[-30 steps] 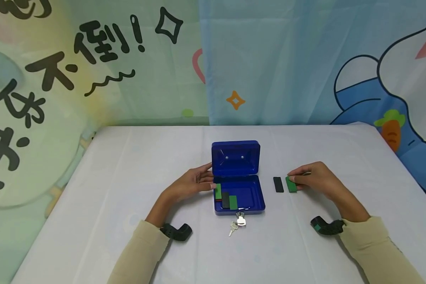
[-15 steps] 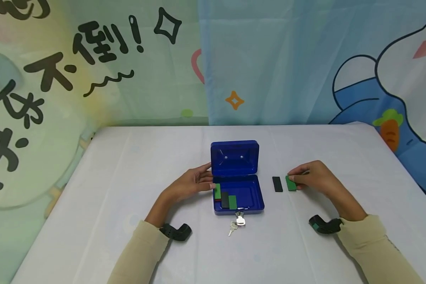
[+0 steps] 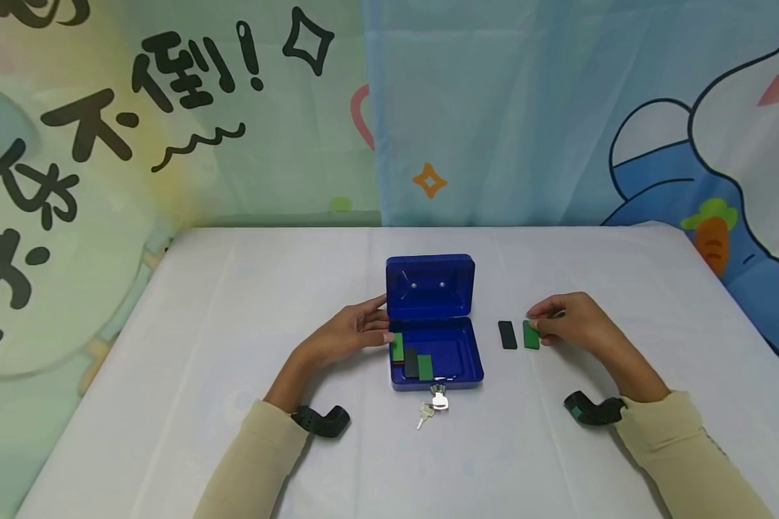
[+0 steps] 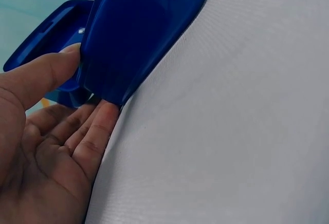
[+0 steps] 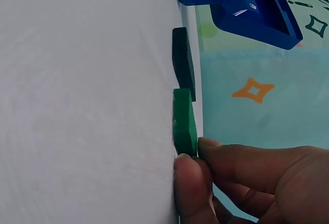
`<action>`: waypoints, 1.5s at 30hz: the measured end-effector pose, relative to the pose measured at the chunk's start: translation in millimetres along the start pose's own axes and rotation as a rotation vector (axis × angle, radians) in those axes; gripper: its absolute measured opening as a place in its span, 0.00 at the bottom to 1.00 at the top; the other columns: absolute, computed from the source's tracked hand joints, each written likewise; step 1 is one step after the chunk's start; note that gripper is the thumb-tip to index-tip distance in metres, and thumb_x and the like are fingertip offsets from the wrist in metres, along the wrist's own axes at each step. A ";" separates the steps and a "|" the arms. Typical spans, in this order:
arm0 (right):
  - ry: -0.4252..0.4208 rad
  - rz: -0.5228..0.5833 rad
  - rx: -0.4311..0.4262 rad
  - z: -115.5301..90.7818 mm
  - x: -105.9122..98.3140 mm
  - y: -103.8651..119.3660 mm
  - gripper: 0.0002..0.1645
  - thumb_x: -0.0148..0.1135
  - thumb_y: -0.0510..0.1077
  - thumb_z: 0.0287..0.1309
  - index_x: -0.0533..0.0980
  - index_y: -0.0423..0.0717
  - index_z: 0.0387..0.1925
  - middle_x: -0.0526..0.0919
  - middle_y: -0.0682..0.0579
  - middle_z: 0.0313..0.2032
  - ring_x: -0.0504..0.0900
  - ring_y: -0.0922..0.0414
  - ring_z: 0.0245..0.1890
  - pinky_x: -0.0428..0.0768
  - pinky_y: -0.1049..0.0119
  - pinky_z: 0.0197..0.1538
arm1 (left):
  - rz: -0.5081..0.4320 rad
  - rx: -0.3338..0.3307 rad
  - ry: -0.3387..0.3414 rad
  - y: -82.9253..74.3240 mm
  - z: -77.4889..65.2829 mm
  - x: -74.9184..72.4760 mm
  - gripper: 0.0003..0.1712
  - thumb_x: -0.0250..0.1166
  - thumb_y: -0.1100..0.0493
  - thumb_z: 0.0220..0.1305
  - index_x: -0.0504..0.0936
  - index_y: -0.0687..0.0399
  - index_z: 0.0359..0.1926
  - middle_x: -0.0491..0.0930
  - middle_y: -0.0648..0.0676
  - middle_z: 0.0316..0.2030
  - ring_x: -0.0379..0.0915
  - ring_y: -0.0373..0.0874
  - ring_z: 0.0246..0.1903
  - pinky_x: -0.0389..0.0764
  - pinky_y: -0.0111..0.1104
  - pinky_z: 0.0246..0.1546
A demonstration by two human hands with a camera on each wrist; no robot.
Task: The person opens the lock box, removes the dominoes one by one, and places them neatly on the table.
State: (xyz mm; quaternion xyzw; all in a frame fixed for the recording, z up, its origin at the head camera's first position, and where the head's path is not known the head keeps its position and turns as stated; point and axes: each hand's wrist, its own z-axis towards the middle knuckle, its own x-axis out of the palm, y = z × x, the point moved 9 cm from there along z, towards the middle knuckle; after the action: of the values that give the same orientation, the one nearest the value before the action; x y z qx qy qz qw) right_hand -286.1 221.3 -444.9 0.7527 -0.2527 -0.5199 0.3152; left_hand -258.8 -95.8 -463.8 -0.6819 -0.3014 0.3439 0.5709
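An open blue metal cash box point(image 3: 454, 349) stands on the table with its lid point(image 3: 430, 285) raised. Straight fingers of my left hand point(image 3: 347, 333) rest against its left side, the thumb at the rim; the left wrist view shows them on the outer wall. Inside at the left lie green and black blocks point(image 3: 425, 367). To the right of the box, my right hand point(image 3: 578, 321) pinches the end of a flat green block point(image 5: 184, 121) lying on the tabletop. A black block point(image 3: 508, 335) lies just left of it, a narrow gap between.
From the box's front hangs a silver lock point(image 3: 438, 396) with keys point(image 3: 425, 413) on the tablecloth. A white cloth point(image 3: 247, 288) covers the table. Behind it hangs a printed curtain point(image 3: 493, 115). Each wrist wears a black camera mount point(image 3: 324, 420).
The green block, slightly tilted in the right hand's grip before, now lies straighter beside the black block, and the right fingers sit nearer its edge. The left hand and box stay put.
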 end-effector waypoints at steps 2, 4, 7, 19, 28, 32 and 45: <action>-0.007 0.007 0.000 -0.6 -1.2 0.3 0.18 0.62 0.37 0.62 0.76 0.28 0.49 0.79 0.41 0.38 0.82 0.54 0.27 0.83 0.66 0.32 | 0.002 0.000 -0.002 -0.6 -0.2 -0.3 0.44 0.65 0.61 0.65 0.51 0.53 0.76 0.73 0.54 0.62 0.68 0.44 0.62 0.69 0.35 0.61; -0.013 0.015 -0.003 -1.7 -2.8 0.4 0.18 0.61 0.37 0.62 0.75 0.28 0.51 0.79 0.40 0.38 0.82 0.54 0.29 0.83 0.66 0.33 | 0.002 -0.002 -0.003 -1.1 -0.3 -0.5 0.44 0.65 0.61 0.65 0.51 0.53 0.76 0.73 0.54 0.62 0.68 0.44 0.62 0.69 0.35 0.61; -0.021 0.026 -0.002 -3.8 -6.0 0.4 0.19 0.60 0.38 0.63 0.75 0.28 0.52 0.79 0.40 0.40 0.83 0.54 0.31 0.83 0.66 0.35 | 0.013 -0.007 -0.005 -0.6 0.0 -1.4 0.44 0.65 0.61 0.65 0.51 0.52 0.76 0.73 0.54 0.62 0.68 0.43 0.62 0.69 0.35 0.61; 0.043 0.211 -0.077 -10.3 -3.9 26.4 0.24 0.58 0.43 0.68 0.73 0.28 0.57 0.80 0.35 0.50 0.86 0.56 0.40 0.81 0.66 0.47 | 0.028 0.008 0.003 -1.9 1.0 -3.6 0.45 0.65 0.60 0.65 0.50 0.54 0.76 0.72 0.55 0.62 0.68 0.45 0.62 0.69 0.36 0.61; 0.110 0.335 -0.196 -12.5 9.1 52.3 0.24 0.57 0.41 0.69 0.71 0.24 0.57 0.81 0.36 0.51 0.85 0.56 0.43 0.81 0.64 0.48 | 0.032 0.014 -0.003 -0.1 1.9 -5.1 0.45 0.65 0.60 0.65 0.50 0.55 0.76 0.71 0.57 0.63 0.68 0.46 0.62 0.69 0.37 0.61; 0.130 0.342 -0.205 -14.3 12.8 60.9 0.25 0.58 0.44 0.69 0.72 0.26 0.57 0.81 0.37 0.51 0.85 0.54 0.45 0.80 0.67 0.49 | 0.031 0.005 -0.005 -0.2 2.0 -3.4 0.45 0.66 0.59 0.65 0.51 0.54 0.76 0.71 0.58 0.63 0.67 0.47 0.62 0.69 0.37 0.61; 0.296 0.410 -0.255 -10.0 48.7 85.7 0.25 0.57 0.41 0.69 0.70 0.26 0.60 0.80 0.36 0.53 0.82 0.50 0.51 0.77 0.59 0.53 | 0.028 -0.003 -0.007 0.8 -0.3 -1.3 0.45 0.65 0.59 0.66 0.50 0.53 0.76 0.71 0.58 0.63 0.67 0.47 0.63 0.69 0.36 0.61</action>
State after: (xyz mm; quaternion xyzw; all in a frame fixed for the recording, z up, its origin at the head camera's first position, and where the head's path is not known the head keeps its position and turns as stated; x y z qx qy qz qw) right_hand -265.1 131.1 -409.4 0.7079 -0.2831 -0.3573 0.5395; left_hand -259.4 -97.2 -464.3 -0.6858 -0.2945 0.3535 0.5639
